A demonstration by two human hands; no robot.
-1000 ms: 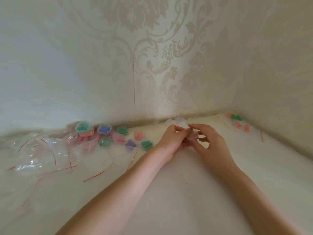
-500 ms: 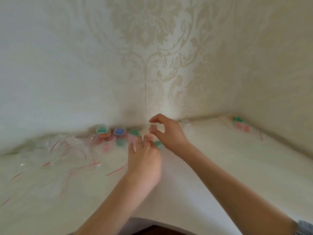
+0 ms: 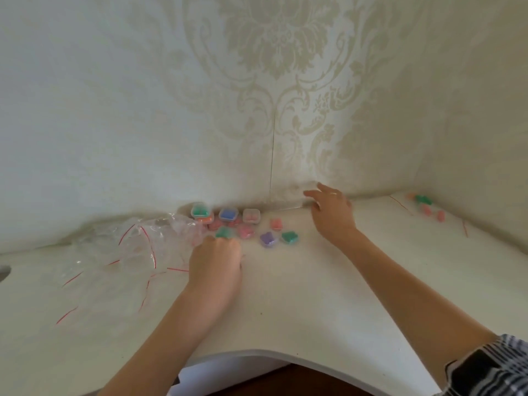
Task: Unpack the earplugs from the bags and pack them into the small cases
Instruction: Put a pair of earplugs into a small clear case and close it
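Small square clear-plastic cases (image 3: 251,215) holding soft green, blue, pink and purple earplugs are clustered by the wall on the white table (image 3: 300,295), roughly nine. Crinkled clear bags (image 3: 128,247) lie left. The left hand (image 3: 215,262) is laid knuckles-up, its grip untellable; the right hand (image 3: 331,211) is spread, fingers apart, near blurred clear cases (image 3: 288,195). Four loose earplugs (image 3: 427,208) are seen far right.

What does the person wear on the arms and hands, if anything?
Both forearms are bare. The left hand shows no glove and no ring that I can make out. The right hand is also ungloved. Only a dark and white striped sleeve appears at the right upper arm.
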